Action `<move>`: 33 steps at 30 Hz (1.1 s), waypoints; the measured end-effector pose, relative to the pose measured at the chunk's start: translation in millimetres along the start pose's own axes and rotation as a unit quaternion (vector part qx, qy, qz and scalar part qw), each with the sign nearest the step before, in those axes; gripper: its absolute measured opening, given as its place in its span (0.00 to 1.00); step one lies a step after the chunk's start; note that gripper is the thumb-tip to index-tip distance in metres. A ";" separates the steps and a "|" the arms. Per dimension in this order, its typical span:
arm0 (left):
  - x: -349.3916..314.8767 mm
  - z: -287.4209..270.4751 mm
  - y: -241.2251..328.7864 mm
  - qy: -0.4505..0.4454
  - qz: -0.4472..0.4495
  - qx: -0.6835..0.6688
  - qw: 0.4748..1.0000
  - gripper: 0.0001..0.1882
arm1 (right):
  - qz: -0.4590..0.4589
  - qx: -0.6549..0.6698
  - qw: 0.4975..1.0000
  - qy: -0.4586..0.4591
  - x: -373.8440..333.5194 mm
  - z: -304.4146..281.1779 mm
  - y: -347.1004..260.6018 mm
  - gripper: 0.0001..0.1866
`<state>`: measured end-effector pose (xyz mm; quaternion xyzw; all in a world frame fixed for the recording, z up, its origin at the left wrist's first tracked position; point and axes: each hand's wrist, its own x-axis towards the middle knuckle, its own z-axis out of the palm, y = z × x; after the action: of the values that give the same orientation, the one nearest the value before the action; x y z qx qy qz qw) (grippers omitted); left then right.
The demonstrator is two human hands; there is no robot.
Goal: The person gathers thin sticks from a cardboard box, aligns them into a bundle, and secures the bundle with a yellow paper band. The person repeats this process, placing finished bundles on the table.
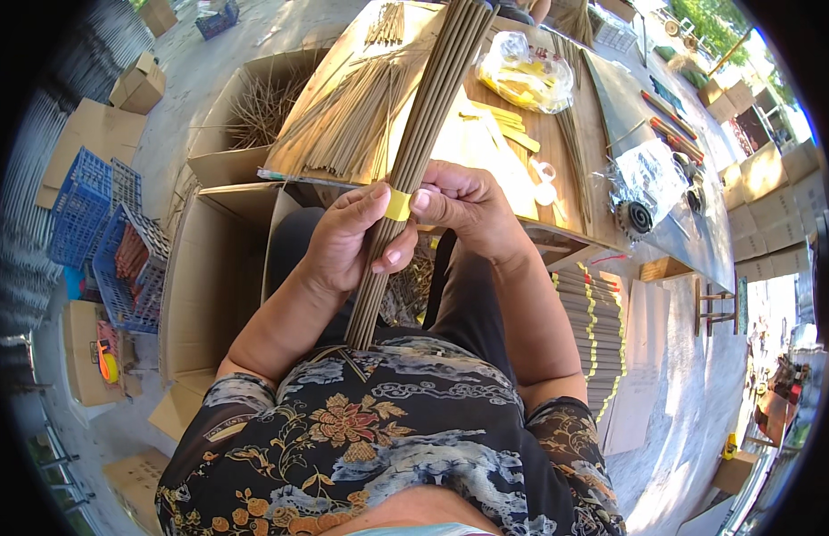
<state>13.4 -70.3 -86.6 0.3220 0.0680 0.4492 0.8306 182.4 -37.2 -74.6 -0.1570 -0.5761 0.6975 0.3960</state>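
My left hand [347, 232] is wrapped round a bundle of thin brown incense sticks [432, 107], held slanting upward in front of my body. A yellow paper band [397, 205] circles the bundle at my left thumb. On the band's right side, the thumb and fingers of my right hand [468, 210] are pinched together against it. Loose brown sticks [352, 134] lie in a spread on the wooden table [450, 147] beyond my hands. Flat yellow strips [512, 129] rest to their right, near a clear plastic bag [526, 76] with more yellow pieces inside.
Open cardboard boxes [218, 268] stand to my left, one holding broken sticks [267, 107]. Farther left are blue crates [133, 268]. Banded bundles [593, 330] lie low at the right. A tape roll [636, 217] and plastic wrap [651, 174] sit on the grey side table [700, 232].
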 end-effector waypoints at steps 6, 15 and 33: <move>3.1 1.5 8.1 0.017 0.019 0.032 0.999 0.19 | -0.003 0.009 1.000 -0.012 3.8 5.1 -5.7 0.19; 24.0 1.0 23.7 0.099 0.245 0.131 0.956 0.13 | -0.068 -0.111 0.991 0.014 21.0 10.8 -3.1 0.46; 22.3 12.8 36.4 0.148 0.338 0.142 0.919 0.09 | -0.067 -0.465 0.878 0.090 20.2 38.6 10.0 0.24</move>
<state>6.1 -44.6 -51.0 0.3701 0.1401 0.7310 0.5559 139.8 -48.9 -68.0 -0.3464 -0.8052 0.3039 0.3733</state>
